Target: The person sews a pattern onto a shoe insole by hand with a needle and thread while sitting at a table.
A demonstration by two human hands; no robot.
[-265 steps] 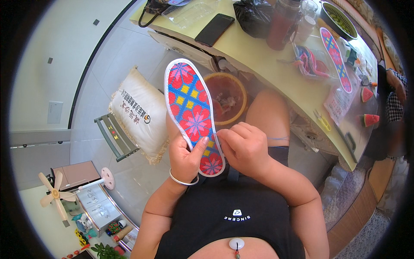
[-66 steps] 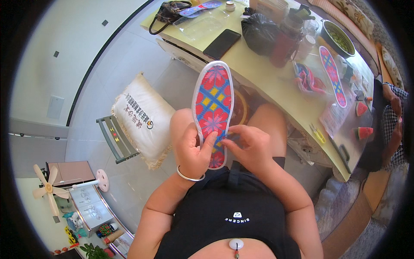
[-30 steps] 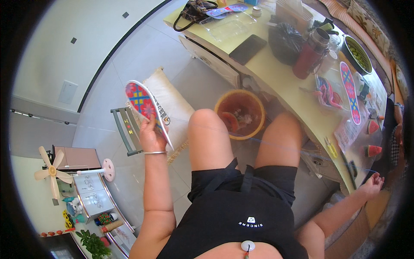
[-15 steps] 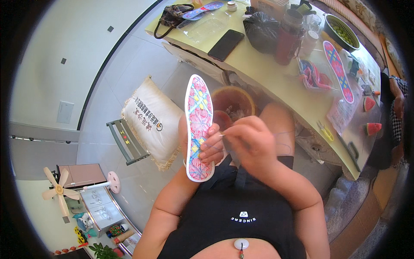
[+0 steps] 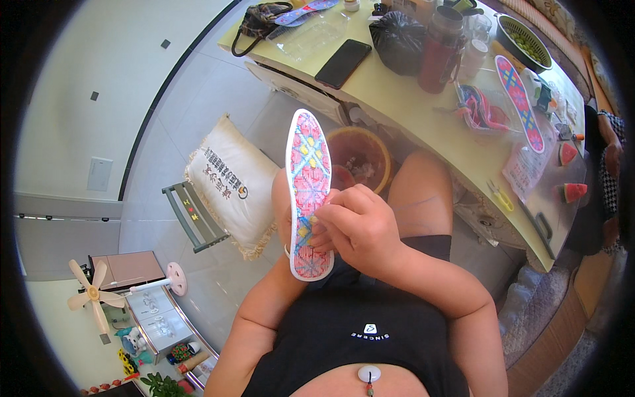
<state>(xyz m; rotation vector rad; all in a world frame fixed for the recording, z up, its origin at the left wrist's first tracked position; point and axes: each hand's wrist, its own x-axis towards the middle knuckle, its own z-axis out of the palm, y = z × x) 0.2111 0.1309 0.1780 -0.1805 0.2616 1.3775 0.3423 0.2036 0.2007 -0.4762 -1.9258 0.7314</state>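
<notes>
A shoe insole, white-edged with a pink, blue and yellow stitched pattern, stands almost upright in front of me. My left hand grips it from behind, fingers wrapped round its right edge below the middle. Against that same edge, just above the left fingers, my right hand is closed in a pinch. What its fingertips hold is hidden. A fine thread trails over my thigh to the right. On the table lies a similar patterned insole, beside a clear tray of coloured thread.
The table carries a phone, a black plastic bag, a dark red bottle, yellow-handled scissors and watermelon pieces. Below it stands a round bin. A cushion and a small folding stool are at left.
My right hand has moved left, from apart with a thin pale thing at its fingertips to the insole's edge. The insole, still in my left hand, has shifted slightly right.
</notes>
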